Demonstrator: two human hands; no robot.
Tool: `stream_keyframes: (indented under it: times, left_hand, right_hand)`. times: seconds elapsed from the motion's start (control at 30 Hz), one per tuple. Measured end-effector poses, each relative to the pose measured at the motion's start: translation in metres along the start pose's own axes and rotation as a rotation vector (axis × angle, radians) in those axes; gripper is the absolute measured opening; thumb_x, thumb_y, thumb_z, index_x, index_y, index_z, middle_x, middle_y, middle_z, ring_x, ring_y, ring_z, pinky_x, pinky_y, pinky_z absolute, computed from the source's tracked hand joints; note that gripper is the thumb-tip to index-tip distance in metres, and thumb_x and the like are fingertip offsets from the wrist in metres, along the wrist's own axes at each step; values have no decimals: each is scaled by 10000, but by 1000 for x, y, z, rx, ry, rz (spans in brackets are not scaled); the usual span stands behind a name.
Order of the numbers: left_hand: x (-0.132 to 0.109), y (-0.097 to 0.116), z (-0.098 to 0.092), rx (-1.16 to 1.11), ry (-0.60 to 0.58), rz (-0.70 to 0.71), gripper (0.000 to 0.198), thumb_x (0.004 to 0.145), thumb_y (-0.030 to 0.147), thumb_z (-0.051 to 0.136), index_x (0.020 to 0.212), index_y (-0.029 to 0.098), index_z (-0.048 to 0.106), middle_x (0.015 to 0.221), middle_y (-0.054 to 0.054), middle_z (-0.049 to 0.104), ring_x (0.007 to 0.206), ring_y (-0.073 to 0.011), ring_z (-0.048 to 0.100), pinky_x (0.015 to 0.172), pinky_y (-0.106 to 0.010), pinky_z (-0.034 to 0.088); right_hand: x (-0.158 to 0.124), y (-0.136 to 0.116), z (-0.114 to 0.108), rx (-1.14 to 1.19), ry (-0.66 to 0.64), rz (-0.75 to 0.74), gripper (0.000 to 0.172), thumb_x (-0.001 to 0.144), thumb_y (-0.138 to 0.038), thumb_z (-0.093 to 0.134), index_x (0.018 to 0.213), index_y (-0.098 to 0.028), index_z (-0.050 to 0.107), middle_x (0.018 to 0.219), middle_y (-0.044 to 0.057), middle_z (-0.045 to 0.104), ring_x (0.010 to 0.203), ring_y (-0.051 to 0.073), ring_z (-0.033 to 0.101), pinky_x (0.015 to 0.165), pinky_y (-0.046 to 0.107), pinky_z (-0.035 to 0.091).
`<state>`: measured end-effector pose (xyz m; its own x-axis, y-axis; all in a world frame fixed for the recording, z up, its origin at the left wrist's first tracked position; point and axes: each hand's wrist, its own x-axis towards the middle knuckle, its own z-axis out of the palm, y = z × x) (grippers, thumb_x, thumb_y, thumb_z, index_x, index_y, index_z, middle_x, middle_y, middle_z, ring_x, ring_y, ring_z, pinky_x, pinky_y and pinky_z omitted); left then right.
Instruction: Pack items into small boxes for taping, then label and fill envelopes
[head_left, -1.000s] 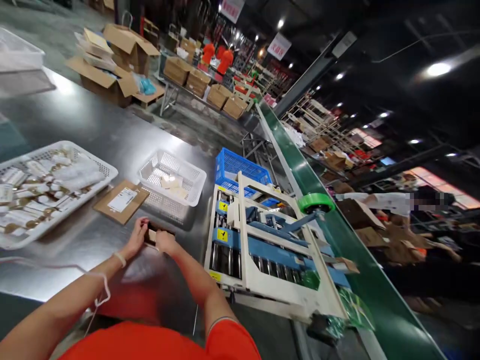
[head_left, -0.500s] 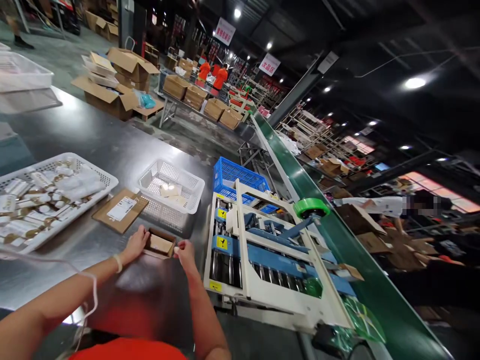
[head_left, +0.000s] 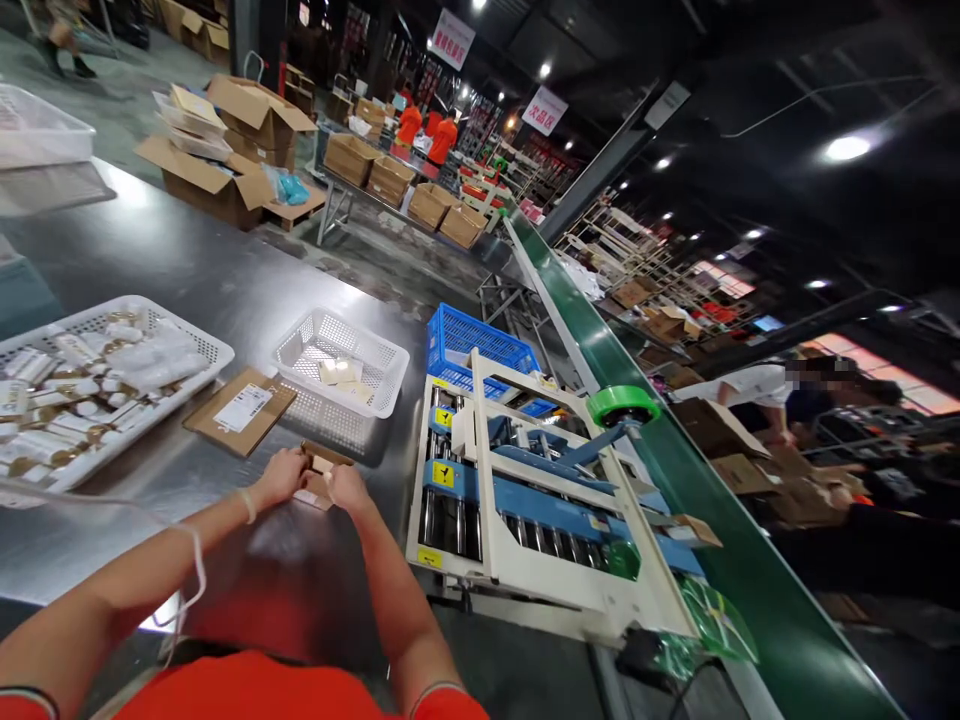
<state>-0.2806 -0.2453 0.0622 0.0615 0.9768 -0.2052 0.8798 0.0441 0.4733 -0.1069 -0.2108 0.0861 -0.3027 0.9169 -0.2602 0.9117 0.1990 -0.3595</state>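
The small cardboard box [head_left: 319,492] is located left of centre in the lower half of the frame, on the metal table [head_left: 247,265]. My left hand [head_left: 283,475] is clamped on the box's left end; my right hand [head_left: 347,487] is clamped on its right end. Fingertip contact is partly hidden on both sides. A pale surface shows in the box between my hands. A light band [head_left: 249,506] encircles my left wrist, and a white cord [head_left: 199,568] runs by my left forearm.

Adjacent items: a flat brown carton [head_left: 262,418] with a white label [head_left: 241,407] lies above and left of my left hand. Above my hands, near the centre of the frame, a white perforated basket [head_left: 388,368] contains cream-coloured pieces [head_left: 341,372]. At the left edge, a larger white basket [head_left: 214,350] holds many white-and-gold items [head_left: 71,400]. Right of my right hand stands a cream-framed roller unit [head_left: 484,500]; a blue crate [head_left: 480,330] sits at its upper end.
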Motion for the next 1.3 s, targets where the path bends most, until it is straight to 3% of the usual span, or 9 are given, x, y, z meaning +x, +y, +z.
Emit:
stream_keyframes:
  times: [0.13,0.27,0.37,0.53,0.63,0.73,0.83,0.93,1.3]
  left_hand:
    - [-4,13,7,44,126,-243,501,923,297,792,1383,118,706,1496,-319,625,1394,-512,608,1083,-609,552]
    - [-12,9,7,26,153,-361,889,914,342,824,1701,91,495,1651,-356,514,1490,-507,559,1133,-599,544]
    - [-13,-4,0,66,120,-147,912,955,343,765,1788,162,440,1790,-301,424,1687,-486,373,1310,-653,390]
    - [1,-34,0,200,-88,383,799,944,402,683,1678,100,591,1814,-285,432,1785,-463,200,1419,-713,62]
    - [0,-46,8,218,-104,390,962,876,437,703,1686,-43,504,1827,-378,324,1776,-500,198,1424,-692,108]
    - [-1,-40,20,174,-58,340,906,949,427,606,1687,-77,457,1826,-425,259,1766,-540,188,1366,-733,268]
    - [18,-8,36,112,16,298,909,995,448,580,1691,-111,412,1798,-467,266,1741,-598,177,1320,-772,316]
    - [60,44,53,110,37,316,956,1017,438,612,1661,-216,346,1758,-517,261,1705,-631,195,1352,-754,246]
    - [231,188,103,-61,24,480,949,1097,430,653,1675,-228,286,1751,-537,238,1736,-559,146,1366,-736,186]
  right_hand:
    - [2,-13,-18,-117,83,54,249,1005,-118,696,1173,-138,879,1252,246,840,1166,375,825,1016,446,631]
    - [-9,-10,-22,-173,6,-27,809,944,-323,917,1664,-100,622,1719,280,576,1650,413,526,1332,531,482]
    - [-31,-5,1,-157,-143,-54,1077,926,-448,953,1804,-109,429,1861,268,365,1768,416,329,1387,594,407]
    - [-34,-3,34,-97,-97,-74,1195,918,-459,962,1850,-108,302,1925,276,131,1818,422,126,1424,629,265]
    - [-21,19,35,-8,-126,-107,1381,813,-456,1037,1854,-62,220,1922,296,106,1813,421,101,1423,580,261]
    - [-30,62,35,121,43,94,1401,782,-439,1061,1820,12,236,1869,350,239,1774,395,262,1387,487,362]
    - [-54,106,47,179,268,488,941,959,-375,939,1681,24,486,1655,352,560,1582,367,559,1306,476,480]
    - [-73,134,72,167,306,684,607,1055,-383,831,1518,-34,650,1520,333,661,1466,406,637,1249,568,514]
    - [-77,158,119,0,251,504,513,1039,-585,805,1322,-164,731,1262,218,732,1184,380,707,1061,556,598]
